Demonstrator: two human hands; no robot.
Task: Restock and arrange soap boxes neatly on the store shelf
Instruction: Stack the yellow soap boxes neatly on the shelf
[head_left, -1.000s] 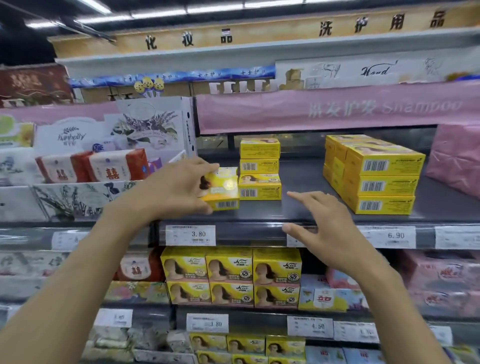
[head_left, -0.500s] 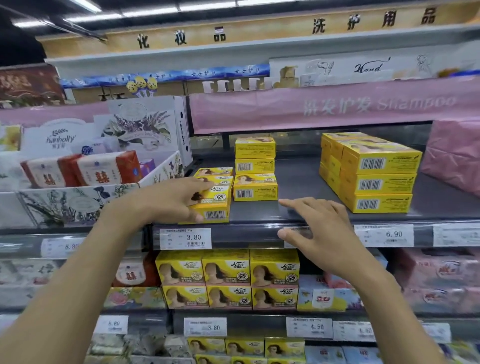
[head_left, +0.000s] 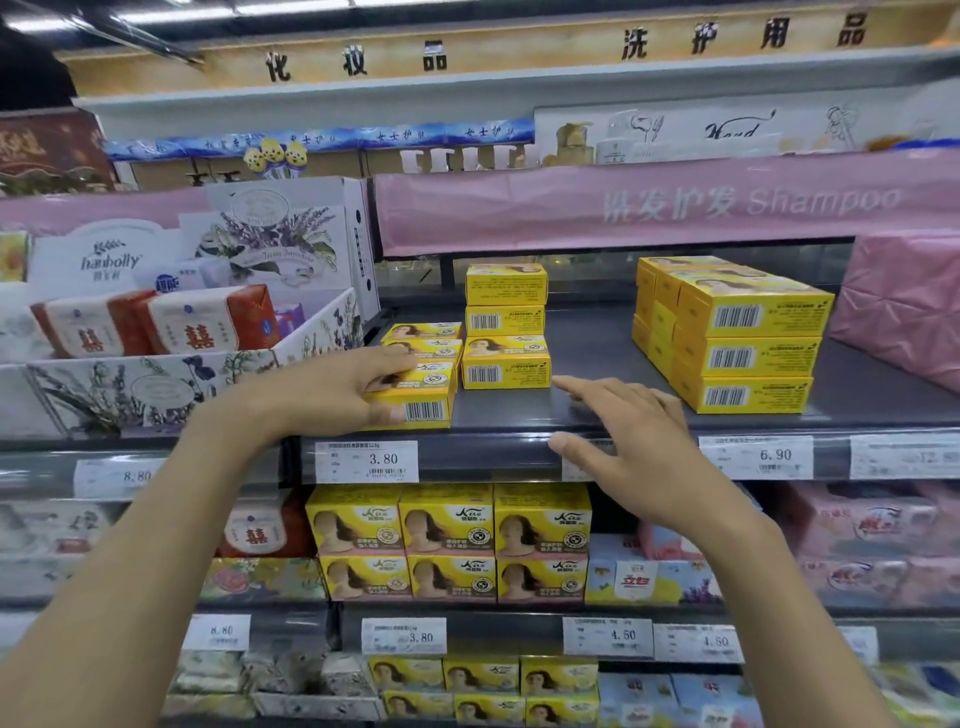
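A yellow soap box (head_left: 415, 400) sits at the front left of the dark shelf (head_left: 597, 410), first in a row of like boxes (head_left: 423, 340) running back. My left hand (head_left: 332, 389) grips it, fingers over its top and thumb on its front face. To its right stands a stack of three yellow boxes (head_left: 506, 325). My right hand (head_left: 618, 441) hovers open over the shelf's front edge, fingers spread, holding nothing. A larger block of yellow boxes (head_left: 737, 338) stands further right.
A floral cardboard display tray (head_left: 156, 384) with red-and-white soap packs borders the shelf on the left. Pink wrapped packs (head_left: 904, 306) sit at the right end. Price tags (head_left: 366, 460) line the shelf edge. Lower shelves hold more yellow boxes (head_left: 449, 540).
My left hand brought the yellow soap box down and forward and set it on the shelf in front of the row. My right hand stayed near the shelf edge.
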